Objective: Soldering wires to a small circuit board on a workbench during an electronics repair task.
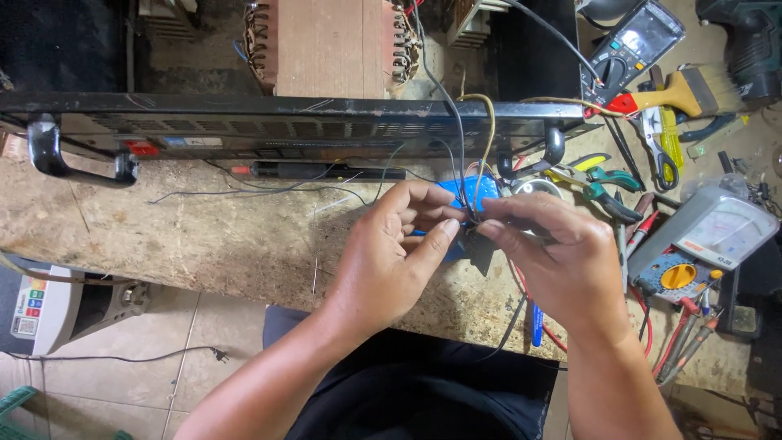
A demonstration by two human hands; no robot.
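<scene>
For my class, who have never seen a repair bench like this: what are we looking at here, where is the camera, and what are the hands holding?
The single picture comes from a camera worn on the person's head, looking down at a rough wooden workbench. The left hand and right hand meet and pinch thin wires together; these wires run up to an opened black electronic chassis with handles. Behind the hands lies something blue. To the right lie pliers, a paintbrush, a digital multimeter and an analogue meter with a needle dial.

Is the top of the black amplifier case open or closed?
Open. The amplifier has no top cover: its transformer and inner wiring are seen from above.
</scene>
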